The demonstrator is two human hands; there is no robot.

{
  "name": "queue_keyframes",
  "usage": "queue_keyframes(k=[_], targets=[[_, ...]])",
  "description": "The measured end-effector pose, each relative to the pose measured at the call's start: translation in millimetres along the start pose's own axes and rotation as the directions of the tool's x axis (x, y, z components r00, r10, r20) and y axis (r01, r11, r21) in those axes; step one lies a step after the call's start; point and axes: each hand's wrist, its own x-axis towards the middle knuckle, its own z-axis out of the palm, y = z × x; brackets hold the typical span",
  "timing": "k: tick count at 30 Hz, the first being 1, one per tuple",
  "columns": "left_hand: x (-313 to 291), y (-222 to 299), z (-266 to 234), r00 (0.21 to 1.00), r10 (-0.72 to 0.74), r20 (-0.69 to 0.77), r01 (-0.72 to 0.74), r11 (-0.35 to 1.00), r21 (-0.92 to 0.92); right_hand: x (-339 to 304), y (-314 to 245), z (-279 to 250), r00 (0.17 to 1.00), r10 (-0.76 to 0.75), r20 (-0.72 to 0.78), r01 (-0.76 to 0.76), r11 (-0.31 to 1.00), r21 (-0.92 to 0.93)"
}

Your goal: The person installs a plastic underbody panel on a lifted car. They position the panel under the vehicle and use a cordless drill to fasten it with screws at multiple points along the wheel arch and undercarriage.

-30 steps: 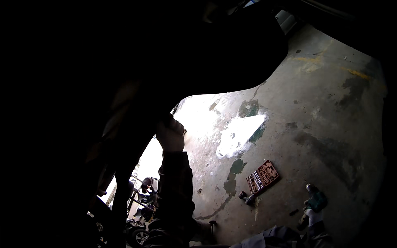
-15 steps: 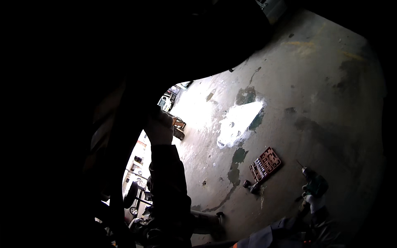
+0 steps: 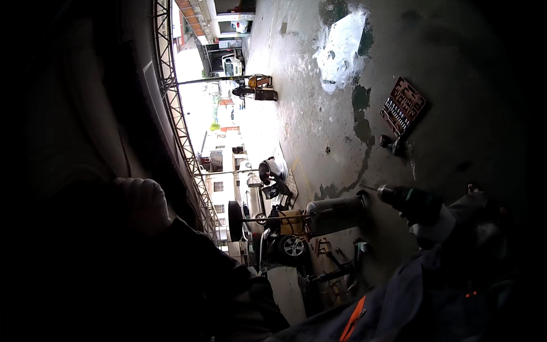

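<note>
In my right hand (image 3: pixel 434 227), which wears a pale glove, is a dark green cordless drill (image 3: pixel 413 200). Its long thin bit points left over the concrete floor and touches nothing that I can see. My left hand (image 3: pixel 147 202), also in a pale glove, is raised at the left with its fingers curled in against a large dark surface (image 3: pixel 122 125). Deep shadow hides whatever those fingers close on.
An open red-brown socket case (image 3: pixel 404 104) lies on the floor beside a dark power tool (image 3: pixel 390 143). Left of the drill stand a grey tank (image 3: pixel 336 215), a car wheel (image 3: pixel 293 246) and metal stands (image 3: pixel 336 271). Farther off, another person (image 3: pixel 272 172) bends over; a trolley (image 3: pixel 259 85) stands beyond.
The whole view has swung, bringing in the yard, the tank and the other person. In the picture, my left hand sits farther left and lower, and the drill sits higher. The drill stays in my right hand.
</note>
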Motion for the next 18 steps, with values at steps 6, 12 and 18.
queue_keyframes(k=[6, 12, 18], targets=[[2.3, -16.3, -49.1, 0.999, 0.010, -0.051, -0.003, 0.991, 0.137, 201.0, 15.0, 68.0, 0.846, -0.097, 0.525, 0.222, 0.958, -0.182], [28.6, -17.8, -42.2, 0.997, 0.020, -0.076, 0.004, 0.950, 0.311, 353.2, -42.3, 189.2, 0.558, -0.470, 0.684, 0.287, 0.883, 0.372], [39.0, 0.9, -68.6, 0.989, -0.096, -0.110, 0.127, 0.941, 0.312, 408.8, -87.1, 299.0, 0.325, -0.496, 0.805, -0.467, 0.657, 0.593]])
